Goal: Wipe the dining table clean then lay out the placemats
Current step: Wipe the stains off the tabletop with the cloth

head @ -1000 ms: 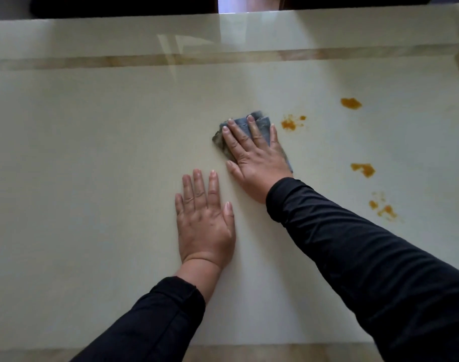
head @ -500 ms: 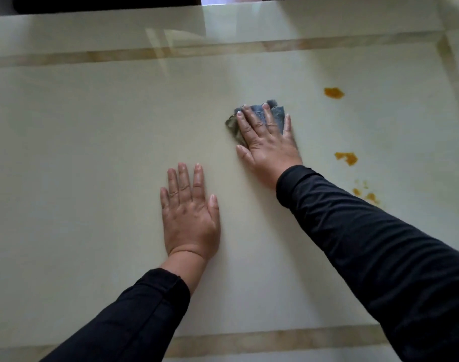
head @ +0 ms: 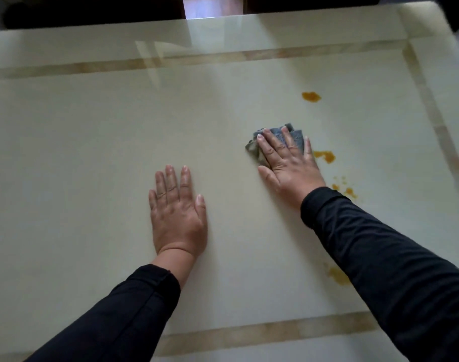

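Note:
The glossy cream dining table (head: 79,152) with a tan inlaid border fills the view. My right hand (head: 288,163) lies flat on a crumpled blue-grey cloth (head: 295,134), pressing it onto the tabletop. Orange stains mark the table to the right: one blob (head: 311,96) beyond the cloth, one (head: 325,155) just right of my little finger, small specks (head: 346,188) by my wrist, and a smear (head: 336,275) beside my right sleeve. My left hand (head: 177,218) rests palm down on the bare table, fingers spread, holding nothing. No placemats are in view.
The far edge of the table runs along the top, with dark furniture shapes (head: 92,9) and a strip of bright floor (head: 212,6) behind it. The right border strip (head: 432,121) runs down the right side.
My right hand has slid the cloth to the right, over the spot where the nearest orange stain lay; that stain no longer shows. My left hand has stayed planted.

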